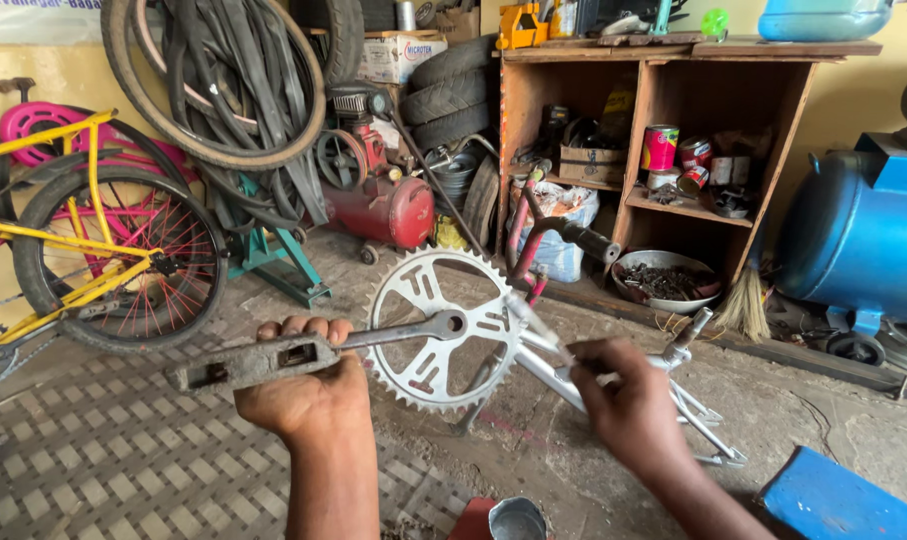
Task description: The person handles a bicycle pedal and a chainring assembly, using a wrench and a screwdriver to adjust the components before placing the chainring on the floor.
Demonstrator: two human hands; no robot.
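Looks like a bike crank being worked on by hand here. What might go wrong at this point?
The chainring teeth sit close to both hands; a slip could scrape the left hand, which grips the pedal. The right hand steadies the silver frame with a slim tool whose tip could skid. The small tin below could get knocked over.

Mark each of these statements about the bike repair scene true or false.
1. The left hand grips a pedal. True.
2. The chainring is black. False: it is silver.
3. The right hand rests on the frame. True.
4. The small bicycle at the left is green. False: its frame is yellow.
5. A red compressor stands behind. True.
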